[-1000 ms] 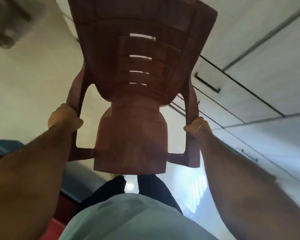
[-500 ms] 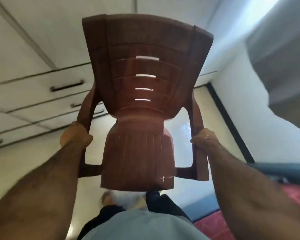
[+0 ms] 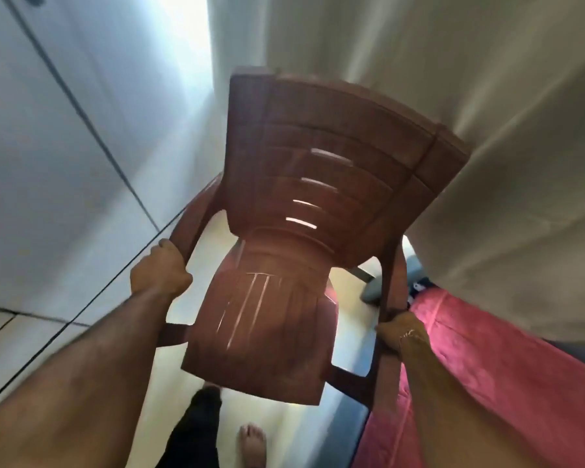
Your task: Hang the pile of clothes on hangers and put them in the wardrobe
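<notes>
between both hands, brown plastic chair (image 3: 304,238), left hand (image 3: 161,270) and right hand (image 3: 397,334) gripping its armrests

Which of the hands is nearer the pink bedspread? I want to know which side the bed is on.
Right. The right hand grips the chair armrest right beside the pink bedspread; the left hand grips the opposite armrest, across the chair from it.

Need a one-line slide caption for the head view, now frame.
Both hands, left hand and right hand, grip the armrests of a brown plastic chair carried beside a pink-covered bed.
</notes>
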Demonstrator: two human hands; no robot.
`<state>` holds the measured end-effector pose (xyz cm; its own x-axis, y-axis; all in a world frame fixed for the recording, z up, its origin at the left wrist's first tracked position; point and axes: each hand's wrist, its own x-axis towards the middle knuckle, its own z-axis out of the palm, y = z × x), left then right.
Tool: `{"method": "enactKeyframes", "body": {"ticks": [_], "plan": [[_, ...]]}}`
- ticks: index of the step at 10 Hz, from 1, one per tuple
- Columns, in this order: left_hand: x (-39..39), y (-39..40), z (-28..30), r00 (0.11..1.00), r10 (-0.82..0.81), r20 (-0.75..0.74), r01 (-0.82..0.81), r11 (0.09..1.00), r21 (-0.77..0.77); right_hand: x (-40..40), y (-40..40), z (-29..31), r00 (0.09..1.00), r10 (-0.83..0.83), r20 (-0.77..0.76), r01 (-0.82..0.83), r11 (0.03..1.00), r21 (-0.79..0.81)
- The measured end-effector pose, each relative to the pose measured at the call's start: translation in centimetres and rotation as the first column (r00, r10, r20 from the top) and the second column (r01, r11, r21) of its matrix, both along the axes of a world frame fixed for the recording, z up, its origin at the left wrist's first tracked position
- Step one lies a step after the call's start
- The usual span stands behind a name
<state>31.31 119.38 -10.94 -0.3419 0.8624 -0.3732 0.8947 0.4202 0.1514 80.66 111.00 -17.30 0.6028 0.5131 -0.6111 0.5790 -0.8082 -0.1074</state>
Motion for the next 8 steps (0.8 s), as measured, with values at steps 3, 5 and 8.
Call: {"method": "enactKeyframes", "body": {"ticks": [3, 5, 8], "plan": [[6.5, 20.5, -7.0, 0.969, -0.247, 0.000, 0.247, 0.968, -0.036, -0.7, 8.4, -1.3, 0.996, -0.076, 0.037, 0.076, 0.997, -0.002], [9.1, 28.5, -10.6, 0.935, -0.350, -0.066, 0.344, 0.935, -0.081, 1.3, 13.9, -2.8, 0.994, -0.090, 0.058, 0.089, 0.996, 0.013], [11.2, 28.9, -9.2, 0.946, -0.322, -0.026, 0.317, 0.942, -0.111, 1.4, 15.2, -2.7, 0.985, -0.160, 0.060, 0.162, 0.986, -0.039]]}}
